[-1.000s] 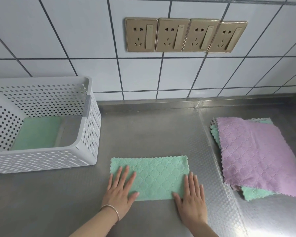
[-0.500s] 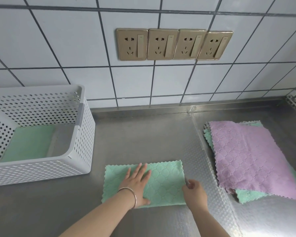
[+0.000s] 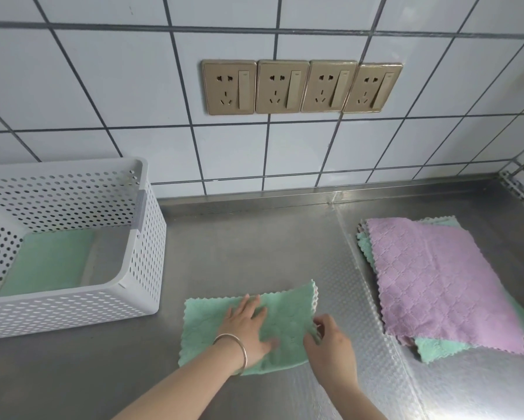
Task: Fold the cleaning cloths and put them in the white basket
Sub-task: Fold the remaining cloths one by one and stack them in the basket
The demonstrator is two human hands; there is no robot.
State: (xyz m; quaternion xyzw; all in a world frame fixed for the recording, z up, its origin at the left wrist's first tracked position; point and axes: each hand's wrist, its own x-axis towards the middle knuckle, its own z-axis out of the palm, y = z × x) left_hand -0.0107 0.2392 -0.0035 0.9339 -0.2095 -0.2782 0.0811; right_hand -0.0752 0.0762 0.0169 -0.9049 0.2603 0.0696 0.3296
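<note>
Head view shows me the green cloth (image 3: 288,325) lying long axis sideways, my left hand (image 3: 248,328) flat mid-cloth, right hand (image 3: 330,341) pinching its socket-side end, basket (image 3: 72,307) beyond the opposite end.

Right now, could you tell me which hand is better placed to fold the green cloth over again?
The right hand: it already pinches the green cloth at its right edge, lifting it, while the left hand lies flat on the middle, pinning it.
</note>
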